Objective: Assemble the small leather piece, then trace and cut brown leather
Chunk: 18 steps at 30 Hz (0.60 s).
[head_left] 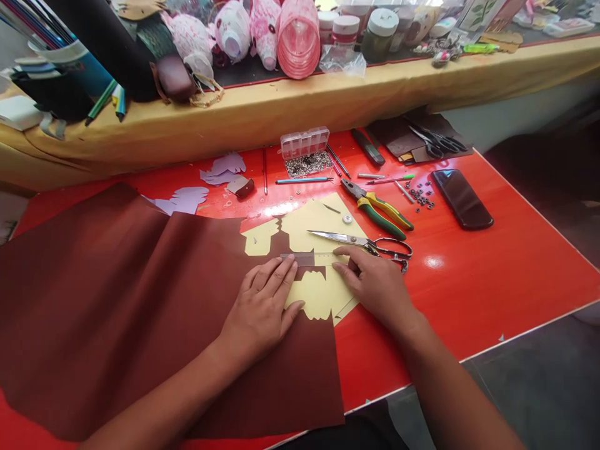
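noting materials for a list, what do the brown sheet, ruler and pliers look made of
Brown sheet: perhaps leather or faux leather, smooth with a soft sheen, rising in broad folds. Ruler: likely clear plastic; brown and yellow show through. Pliers: dull grey head, apparently metal; green and yellow handles, probably plastic or rubber.

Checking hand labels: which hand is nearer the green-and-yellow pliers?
Right. The right hand is on the near side of the pliers, scissors between; the left hand is farther left, fingertips on the clear ruler.
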Each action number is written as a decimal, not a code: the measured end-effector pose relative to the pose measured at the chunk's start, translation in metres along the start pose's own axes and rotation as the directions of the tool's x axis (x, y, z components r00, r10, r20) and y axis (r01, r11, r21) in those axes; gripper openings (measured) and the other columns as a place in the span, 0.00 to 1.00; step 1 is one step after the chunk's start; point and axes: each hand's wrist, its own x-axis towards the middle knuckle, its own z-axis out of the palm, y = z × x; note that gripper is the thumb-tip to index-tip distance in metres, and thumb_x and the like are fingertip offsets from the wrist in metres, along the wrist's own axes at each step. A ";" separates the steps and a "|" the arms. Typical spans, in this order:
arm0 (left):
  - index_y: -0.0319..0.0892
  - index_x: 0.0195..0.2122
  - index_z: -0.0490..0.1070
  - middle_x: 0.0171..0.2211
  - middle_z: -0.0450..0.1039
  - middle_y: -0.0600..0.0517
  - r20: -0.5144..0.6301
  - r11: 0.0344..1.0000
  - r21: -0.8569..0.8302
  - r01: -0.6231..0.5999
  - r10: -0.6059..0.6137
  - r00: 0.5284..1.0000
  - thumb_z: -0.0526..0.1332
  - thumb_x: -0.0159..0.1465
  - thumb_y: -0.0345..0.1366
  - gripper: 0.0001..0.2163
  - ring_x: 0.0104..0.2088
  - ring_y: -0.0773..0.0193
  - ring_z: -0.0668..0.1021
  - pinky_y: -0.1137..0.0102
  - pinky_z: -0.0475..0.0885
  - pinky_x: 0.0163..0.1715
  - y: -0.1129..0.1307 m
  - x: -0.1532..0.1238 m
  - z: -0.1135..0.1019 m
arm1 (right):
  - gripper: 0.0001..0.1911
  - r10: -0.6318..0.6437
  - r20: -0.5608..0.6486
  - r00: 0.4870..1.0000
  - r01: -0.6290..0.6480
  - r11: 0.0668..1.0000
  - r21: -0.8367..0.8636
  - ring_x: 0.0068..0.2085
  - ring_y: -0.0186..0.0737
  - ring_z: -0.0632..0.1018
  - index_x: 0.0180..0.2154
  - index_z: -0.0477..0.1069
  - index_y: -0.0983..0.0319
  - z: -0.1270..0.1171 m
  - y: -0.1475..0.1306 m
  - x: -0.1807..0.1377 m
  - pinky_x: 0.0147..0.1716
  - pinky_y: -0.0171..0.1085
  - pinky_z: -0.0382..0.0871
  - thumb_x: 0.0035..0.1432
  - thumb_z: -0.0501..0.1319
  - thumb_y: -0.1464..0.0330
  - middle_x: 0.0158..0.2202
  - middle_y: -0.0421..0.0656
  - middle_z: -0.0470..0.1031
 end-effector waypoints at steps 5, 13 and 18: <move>0.35 0.71 0.66 0.70 0.68 0.42 0.006 1.000 -0.002 -0.002 0.002 1.000 0.55 0.76 0.43 0.26 0.67 0.45 0.71 0.51 0.63 0.66 0.000 0.000 0.001 | 0.14 -0.008 -0.011 1.000 0.008 1.000 -0.005 0.27 0.39 0.79 0.51 0.80 0.56 0.001 0.001 0.000 0.26 0.36 0.58 0.70 0.61 0.60 0.28 0.39 0.81; 0.33 0.69 0.67 0.67 0.71 0.37 -0.008 1.000 -0.003 0.005 -0.005 1.000 0.55 0.76 0.43 0.25 0.66 0.45 0.73 0.52 0.63 0.66 0.000 0.001 -0.001 | 0.14 -0.018 -0.004 1.000 0.018 1.000 0.003 0.27 0.39 0.79 0.51 0.80 0.56 0.001 0.002 0.000 0.26 0.36 0.57 0.71 0.61 0.60 0.27 0.38 0.81; 0.33 0.69 0.67 0.67 0.71 0.39 -0.020 1.000 0.001 -0.004 0.004 1.000 0.55 0.76 0.43 0.25 0.66 0.45 0.72 0.53 0.63 0.66 0.000 0.001 -0.001 | 0.15 -0.026 -0.012 1.000 0.026 1.000 -0.007 0.26 0.39 0.78 0.51 0.79 0.57 0.002 0.002 0.000 0.26 0.36 0.58 0.72 0.59 0.59 0.27 0.38 0.81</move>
